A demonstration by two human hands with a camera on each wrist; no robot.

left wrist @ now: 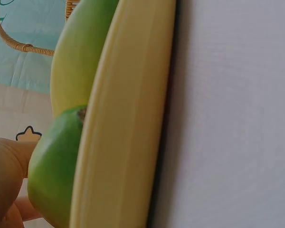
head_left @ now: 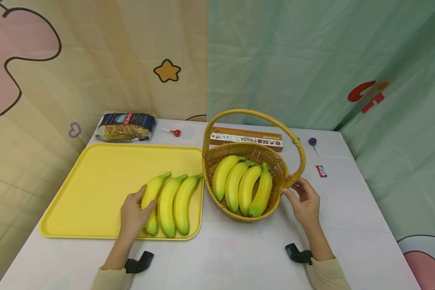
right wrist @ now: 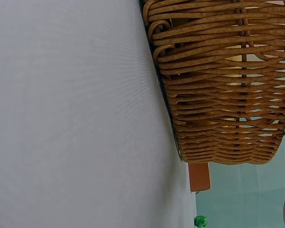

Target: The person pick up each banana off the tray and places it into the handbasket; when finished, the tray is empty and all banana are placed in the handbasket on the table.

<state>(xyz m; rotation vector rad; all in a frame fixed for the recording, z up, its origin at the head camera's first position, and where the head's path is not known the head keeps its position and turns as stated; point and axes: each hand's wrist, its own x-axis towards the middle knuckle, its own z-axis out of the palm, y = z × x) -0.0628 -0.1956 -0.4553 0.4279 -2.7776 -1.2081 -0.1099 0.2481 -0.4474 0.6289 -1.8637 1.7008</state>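
Three yellow bananas with green tips lie side by side at the right end of a yellow tray. My left hand grips the leftmost banana, thumb on one side and fingers on the other; the left wrist view shows that banana's green end against my hand, behind the tray's rim. To the right of the tray stands a wicker basket with several bananas in it. My right hand pinches the basket at the foot of its arched handle, on the right side.
A bag of pasta and a red lollipop lie behind the tray. Behind the basket is a brown pasta box. A purple lollipop and a small red-and-blue wrapped candy lie on the right of the white table.
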